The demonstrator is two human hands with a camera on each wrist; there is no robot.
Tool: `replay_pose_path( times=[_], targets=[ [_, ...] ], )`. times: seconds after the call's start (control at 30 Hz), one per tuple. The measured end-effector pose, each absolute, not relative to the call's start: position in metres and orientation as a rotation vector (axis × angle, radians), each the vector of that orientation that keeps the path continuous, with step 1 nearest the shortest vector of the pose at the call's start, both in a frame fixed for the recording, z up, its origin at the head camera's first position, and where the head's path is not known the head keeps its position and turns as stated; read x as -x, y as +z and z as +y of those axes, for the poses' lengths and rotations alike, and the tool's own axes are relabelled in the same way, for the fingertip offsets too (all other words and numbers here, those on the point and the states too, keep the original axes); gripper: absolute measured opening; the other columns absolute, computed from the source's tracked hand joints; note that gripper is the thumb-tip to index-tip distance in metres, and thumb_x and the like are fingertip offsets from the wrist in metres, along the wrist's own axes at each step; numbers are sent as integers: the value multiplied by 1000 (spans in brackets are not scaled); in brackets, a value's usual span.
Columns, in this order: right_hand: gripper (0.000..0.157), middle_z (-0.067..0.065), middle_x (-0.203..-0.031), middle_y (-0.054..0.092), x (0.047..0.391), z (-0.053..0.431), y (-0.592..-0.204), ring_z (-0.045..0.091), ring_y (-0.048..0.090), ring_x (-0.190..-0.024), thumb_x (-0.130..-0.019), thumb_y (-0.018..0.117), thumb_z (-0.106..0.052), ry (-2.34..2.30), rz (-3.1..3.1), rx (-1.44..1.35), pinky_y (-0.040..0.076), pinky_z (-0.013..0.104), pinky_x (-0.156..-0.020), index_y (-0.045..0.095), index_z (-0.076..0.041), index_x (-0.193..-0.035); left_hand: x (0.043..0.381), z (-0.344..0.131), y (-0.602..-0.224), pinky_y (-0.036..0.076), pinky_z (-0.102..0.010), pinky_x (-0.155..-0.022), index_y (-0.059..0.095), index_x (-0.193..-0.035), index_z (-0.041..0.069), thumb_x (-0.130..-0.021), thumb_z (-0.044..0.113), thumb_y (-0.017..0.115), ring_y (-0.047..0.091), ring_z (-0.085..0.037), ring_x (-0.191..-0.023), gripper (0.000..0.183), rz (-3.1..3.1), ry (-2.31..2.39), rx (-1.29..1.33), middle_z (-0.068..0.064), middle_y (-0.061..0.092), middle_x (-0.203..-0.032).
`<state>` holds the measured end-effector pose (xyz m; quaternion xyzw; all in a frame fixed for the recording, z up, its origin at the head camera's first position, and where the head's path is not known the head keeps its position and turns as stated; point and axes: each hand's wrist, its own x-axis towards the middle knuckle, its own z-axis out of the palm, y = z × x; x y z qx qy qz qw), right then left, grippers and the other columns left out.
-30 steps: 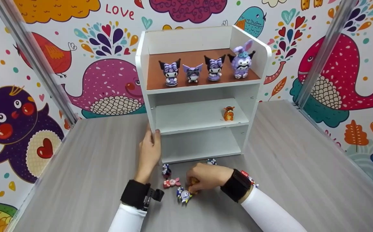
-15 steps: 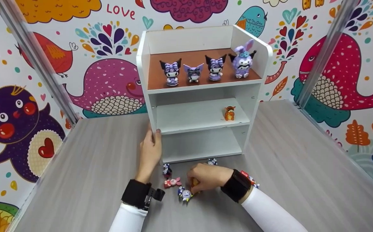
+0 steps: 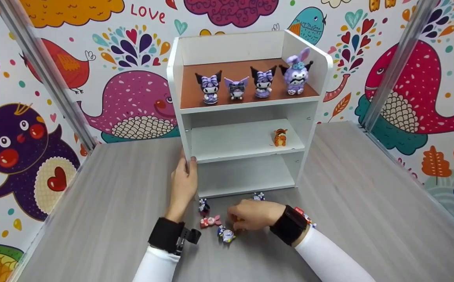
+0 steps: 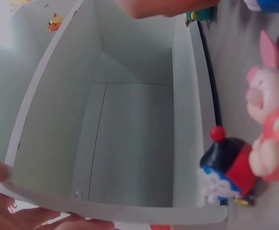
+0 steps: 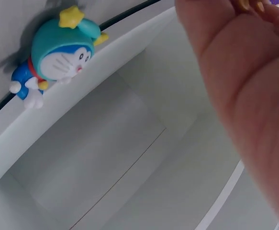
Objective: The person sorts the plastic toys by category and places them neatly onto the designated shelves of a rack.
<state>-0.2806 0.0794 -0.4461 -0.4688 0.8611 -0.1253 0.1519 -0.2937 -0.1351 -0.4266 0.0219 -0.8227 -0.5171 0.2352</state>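
My left hand grips the left side panel of a white shelf unit, thumb at its front edge. On the table before the unit, my right hand curls its fingers round a small orange figurine, mostly hidden by them. Just left of those fingers is a blue-and-white figurine. A pink piglet figurine lies farther left, beside a figurine in a black-and-red hood. Behind the right hand, a teal-hooded Doraemon figurine lies against the unit's base.
Several purple figurines stand along the brown top shelf. An orange tiger figurine sits on the middle shelf, toward the right. Another red-and-blue figurine shows partly behind the right wristband. Patterned walls enclose the grey table.
The right fingers have shifted slightly over the orange figurine, and less of it shows. The blue-and-white figurine beside them has turned a little. The left hand keeps its grip on the unit.
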Motion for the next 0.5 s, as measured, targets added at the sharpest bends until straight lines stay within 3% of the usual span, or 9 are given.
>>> replay_pose_path(
  times=[0.13,0.23,0.5],
  targets=[
    [6,2,-86,64,281,83,-445,4,51,-71,-97,64,-13,-329,2536,1449,44,17,-64,65,-9,-93,293,-135,-427,37,-31,-55,55,-136,2,-107,26,48,42,-17,-58,38,-2260,-1424,-40,-2,43,-70],
    [5,1,-86,62,282,85,-442,6,50,-74,-94,65,-11,-343,2578,1494,42,17,-65,66,-9,-90,293,-136,-427,38,-31,-56,42,-152,5,-107,25,47,42,-17,-59,49,-2260,-1435,-29,-3,44,-70],
    [10,2,-83,60,284,89,-429,4,43,-72,-79,68,-4,-464,2613,1494,37,16,-62,69,-8,-88,293,-136,-428,40,-30,-53,42,-152,7,-107,28,47,44,-16,-57,50,-2276,-1465,-65,-3,45,-70]
  ],
)
